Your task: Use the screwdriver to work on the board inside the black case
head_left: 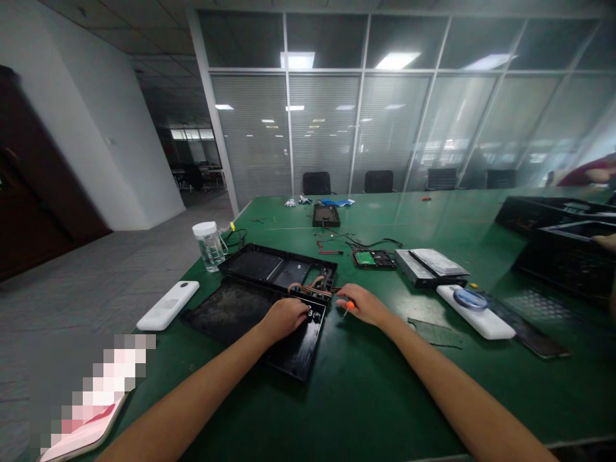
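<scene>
My left hand (285, 317) is closed at the edge of a black panel (298, 356), beside small round fittings (315, 315); what the fingers grip is hidden. Behind it lies an open black case (255, 264) with a bundle of coloured wires (312, 287) at its right end. Just right of the case, my right hand (362, 305) is closed around a screwdriver (350, 306) with an orange handle. Its thin shaft points down towards the table, apart from the panel.
On the green table (375, 398) stand a clear bottle (209, 247) and a white device (168, 306) to the left. A circuit board (373, 258), a silver drive unit (428, 264) and another white device (481, 316) lie right. Black cases (568, 256) sit further right, near another person's hand (607, 242).
</scene>
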`<state>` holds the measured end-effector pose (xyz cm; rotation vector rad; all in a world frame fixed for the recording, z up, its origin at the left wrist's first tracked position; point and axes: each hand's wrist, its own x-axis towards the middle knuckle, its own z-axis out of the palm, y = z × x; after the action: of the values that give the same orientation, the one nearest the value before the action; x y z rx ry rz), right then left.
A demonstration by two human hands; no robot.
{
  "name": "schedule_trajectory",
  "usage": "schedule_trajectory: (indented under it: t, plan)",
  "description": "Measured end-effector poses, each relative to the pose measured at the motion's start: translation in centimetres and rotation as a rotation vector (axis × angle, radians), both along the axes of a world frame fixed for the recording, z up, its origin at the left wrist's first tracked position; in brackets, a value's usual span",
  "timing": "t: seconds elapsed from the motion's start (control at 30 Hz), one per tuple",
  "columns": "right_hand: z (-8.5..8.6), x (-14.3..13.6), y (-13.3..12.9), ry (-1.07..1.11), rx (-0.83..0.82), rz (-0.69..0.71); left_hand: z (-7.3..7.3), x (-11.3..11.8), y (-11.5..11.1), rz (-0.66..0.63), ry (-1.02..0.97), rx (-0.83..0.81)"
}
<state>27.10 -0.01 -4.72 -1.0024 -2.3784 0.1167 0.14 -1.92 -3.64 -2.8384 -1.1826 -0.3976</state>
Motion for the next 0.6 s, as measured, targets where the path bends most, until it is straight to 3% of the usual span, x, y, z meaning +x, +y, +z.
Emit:
schedule_trajectory:
  t: [0.2,0.47,0.6]
  plan:
    - [0.2,0.0,0.0,0.017,-0.002,-0.014,-0.4,0.5,-0.2,0.101,-0.006,-0.043]
    - [0.5,0.3,0.0,0.039,0.001,-0.032,0.5,0.3,0.1,-0.056,-0.194,-0.094]
    - [0.5,0.1,-0.1,0.03,-0.001,-0.02,0.9,0.5,0.0,-0.138,-0.169,-0.159]
